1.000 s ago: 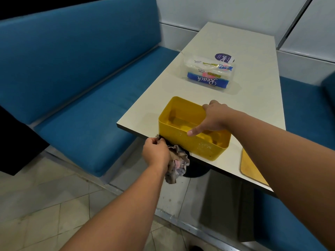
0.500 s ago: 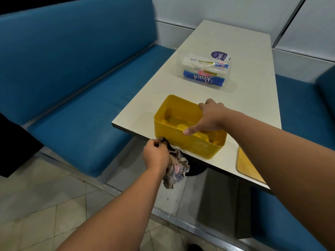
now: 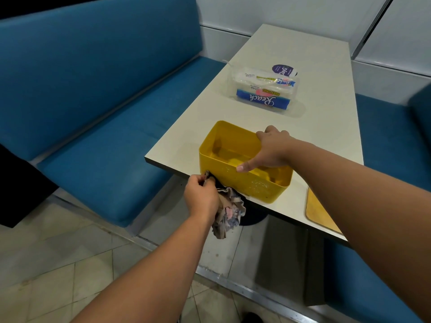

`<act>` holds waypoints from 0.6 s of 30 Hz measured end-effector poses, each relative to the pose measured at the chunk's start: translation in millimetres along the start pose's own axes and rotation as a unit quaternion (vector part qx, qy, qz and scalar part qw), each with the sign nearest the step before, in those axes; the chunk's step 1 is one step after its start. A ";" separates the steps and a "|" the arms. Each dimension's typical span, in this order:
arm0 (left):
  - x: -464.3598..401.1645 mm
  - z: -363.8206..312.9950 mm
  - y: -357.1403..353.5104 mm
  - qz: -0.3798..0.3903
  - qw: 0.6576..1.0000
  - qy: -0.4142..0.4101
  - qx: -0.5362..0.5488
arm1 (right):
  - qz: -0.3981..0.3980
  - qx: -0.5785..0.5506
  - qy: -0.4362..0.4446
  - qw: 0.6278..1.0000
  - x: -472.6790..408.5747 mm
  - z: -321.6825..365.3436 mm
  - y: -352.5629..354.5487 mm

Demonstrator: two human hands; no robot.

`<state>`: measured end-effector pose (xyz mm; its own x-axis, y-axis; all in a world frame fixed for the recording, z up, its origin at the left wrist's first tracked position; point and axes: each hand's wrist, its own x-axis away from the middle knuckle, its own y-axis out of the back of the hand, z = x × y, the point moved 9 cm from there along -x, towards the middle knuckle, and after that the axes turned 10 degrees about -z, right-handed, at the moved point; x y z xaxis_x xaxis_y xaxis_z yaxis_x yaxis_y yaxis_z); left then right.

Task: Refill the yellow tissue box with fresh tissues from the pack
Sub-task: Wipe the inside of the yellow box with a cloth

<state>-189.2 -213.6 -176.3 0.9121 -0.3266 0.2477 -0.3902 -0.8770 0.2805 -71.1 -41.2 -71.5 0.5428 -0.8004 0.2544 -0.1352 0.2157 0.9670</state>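
On my far left runs the blue bench, its seat tucked under the table's left edge. Next comes my left hand, down at the near edge of the table, clenched round a crumpled rag; a dark corner of the rag is pinched up at the near left corner of the box, and the rest hangs in a bunch below the table edge.

The yellow box stands upright on the table right at that near edge, open at the top, and I can see its bare yellow floor inside. My right hand grasps its far wall from above: the thumb reaches down inside the box, the fingers curl over the rim on the outside.

Farther up the table, well apart from the box, lies the pack, clear plastic with a blue band reading "Reach", white sheets showing through. Just behind it a dark round sticker lies flat on the table.

At the near right, a thin tan board lies on the table, and beyond it is another blue seat.
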 end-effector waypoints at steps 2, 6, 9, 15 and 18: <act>6.1 -1.4 -6.3 0.026 0.999 -0.018 -0.007 | 0.000 -0.002 0.000 1.000 0.5 -0.4 0.3; 2.8 -1.1 0.5 0.017 1.000 -0.017 -0.004 | 0.000 -0.005 0.000 1.000 0.7 -1.0 -0.5; 6.1 -6.1 2.1 0.008 1.000 -0.026 0.011 | 0.000 -0.008 -0.002 1.000 0.6 -0.8 -1.3; -0.8 -4.5 14.0 0.103 0.993 -0.038 0.041 | 0.007 -0.015 -0.003 1.000 0.6 -1.3 -1.7; -1.2 10.2 15.7 0.168 0.973 0.086 0.130 | 0.006 -0.019 0.000 1.000 1.0 -1.7 -1.3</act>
<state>-195.1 -230.6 -181.6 0.6952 -0.5662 0.4429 -0.5974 -0.7977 -0.0821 -69.0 -41.4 -72.6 0.5415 -0.7974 0.2665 -0.1105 0.2467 0.9628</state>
